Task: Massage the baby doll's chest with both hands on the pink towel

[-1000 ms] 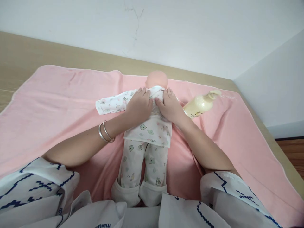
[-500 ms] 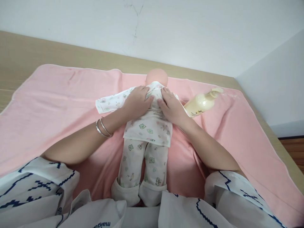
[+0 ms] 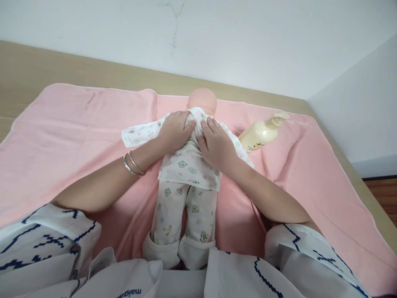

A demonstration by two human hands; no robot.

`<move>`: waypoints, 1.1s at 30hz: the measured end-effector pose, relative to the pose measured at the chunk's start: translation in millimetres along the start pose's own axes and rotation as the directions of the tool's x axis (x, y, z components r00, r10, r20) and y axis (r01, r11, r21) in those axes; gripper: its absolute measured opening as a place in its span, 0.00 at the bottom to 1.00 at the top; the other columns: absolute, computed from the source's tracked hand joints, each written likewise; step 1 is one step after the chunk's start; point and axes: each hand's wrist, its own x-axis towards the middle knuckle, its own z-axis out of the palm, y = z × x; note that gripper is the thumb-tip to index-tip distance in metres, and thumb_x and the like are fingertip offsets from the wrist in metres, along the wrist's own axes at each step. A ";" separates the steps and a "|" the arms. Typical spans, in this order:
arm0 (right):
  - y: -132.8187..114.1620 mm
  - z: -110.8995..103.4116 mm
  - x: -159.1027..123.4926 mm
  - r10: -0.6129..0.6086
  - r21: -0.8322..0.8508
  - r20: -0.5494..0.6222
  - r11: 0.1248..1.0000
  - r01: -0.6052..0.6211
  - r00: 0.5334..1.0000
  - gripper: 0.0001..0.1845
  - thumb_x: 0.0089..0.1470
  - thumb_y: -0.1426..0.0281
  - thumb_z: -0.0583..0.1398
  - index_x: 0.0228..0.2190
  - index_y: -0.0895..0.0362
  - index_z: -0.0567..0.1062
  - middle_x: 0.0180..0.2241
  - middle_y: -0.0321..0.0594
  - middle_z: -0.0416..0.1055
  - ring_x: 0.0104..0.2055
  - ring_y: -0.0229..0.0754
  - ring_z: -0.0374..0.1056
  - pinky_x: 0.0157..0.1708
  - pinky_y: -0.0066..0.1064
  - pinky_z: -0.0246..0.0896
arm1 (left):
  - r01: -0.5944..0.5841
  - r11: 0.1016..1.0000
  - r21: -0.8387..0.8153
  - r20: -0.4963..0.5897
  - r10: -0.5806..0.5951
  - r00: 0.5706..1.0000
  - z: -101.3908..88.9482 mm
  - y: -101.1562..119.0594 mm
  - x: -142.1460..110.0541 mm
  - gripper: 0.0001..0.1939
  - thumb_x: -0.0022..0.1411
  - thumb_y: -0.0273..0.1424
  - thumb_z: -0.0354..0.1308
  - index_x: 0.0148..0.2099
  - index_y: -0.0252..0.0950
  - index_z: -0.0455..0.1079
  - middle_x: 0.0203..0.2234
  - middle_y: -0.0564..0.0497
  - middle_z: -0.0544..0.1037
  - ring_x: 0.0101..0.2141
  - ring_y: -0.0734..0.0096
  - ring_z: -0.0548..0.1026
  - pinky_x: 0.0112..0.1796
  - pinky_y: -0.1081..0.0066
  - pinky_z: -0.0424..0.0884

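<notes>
A baby doll (image 3: 202, 99) lies with its bald head away from me and its feet toward me, apparently face down. It wears a white printed top (image 3: 190, 165) and matching trousers (image 3: 170, 211) with turned-up cuffs. My left hand (image 3: 176, 131) rests on the left of the doll's upper back, fingers flat and thumb toward the middle. On the other side of the back lies my right hand (image 3: 217, 142), its fingers stretched out over the cloth. Neither hand grips anything. The doll's face is hidden.
Under the doll a pink blanket (image 3: 77, 124) covers most of the wooden table (image 3: 93, 66). A pale yellow pump bottle (image 3: 260, 133) lies tilted on the blanket, right of the doll. Behind the table rises a white wall (image 3: 232, 41) with a crack.
My right hand has slid inward and slightly down the doll's back, showing more of its right sleeve. My left hand stays on the upper back. The whole view has shifted slightly.
</notes>
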 end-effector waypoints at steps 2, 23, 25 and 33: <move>13.5 0.8 12.2 0.017 0.048 0.028 0.999 -0.018 0.999 0.36 0.72 0.61 0.45 0.71 0.71 0.59 0.76 0.62 0.53 0.80 0.58 0.45 0.78 0.58 0.44 | -0.018 0.999 0.028 0.001 0.018 1.000 -2.8 7.3 -5.6 0.22 0.76 0.36 0.40 0.57 0.32 0.72 0.52 0.35 0.80 0.55 0.49 0.76 0.62 0.47 0.70; -3.6 -11.4 14.5 0.123 -0.110 0.034 0.987 -0.118 0.992 0.33 0.72 0.62 0.45 0.65 0.73 0.67 0.70 0.67 0.63 0.74 0.66 0.58 0.70 0.60 0.58 | -0.054 0.998 -0.016 0.073 0.055 0.996 2.8 -3.1 1.2 0.21 0.76 0.35 0.40 0.56 0.33 0.71 0.56 0.34 0.77 0.63 0.43 0.71 0.67 0.38 0.62; 9.1 -11.2 26.4 0.157 -0.058 0.059 0.986 -0.154 0.986 0.34 0.72 0.61 0.45 0.65 0.73 0.66 0.70 0.68 0.63 0.74 0.67 0.59 0.70 0.61 0.58 | -0.091 0.996 0.008 0.066 0.091 0.994 -2.8 9.2 -8.6 0.22 0.75 0.34 0.40 0.56 0.31 0.71 0.55 0.31 0.77 0.62 0.42 0.71 0.67 0.38 0.62; 13.2 -2.5 28.1 0.107 -0.111 0.058 0.989 -0.101 0.993 0.36 0.73 0.62 0.44 0.70 0.77 0.57 0.73 0.71 0.56 0.76 0.66 0.54 0.74 0.59 0.50 | -0.067 0.995 -0.068 0.120 0.075 0.990 -14.0 16.4 -5.6 0.16 0.72 0.31 0.45 0.50 0.34 0.73 0.48 0.39 0.78 0.57 0.46 0.74 0.64 0.44 0.69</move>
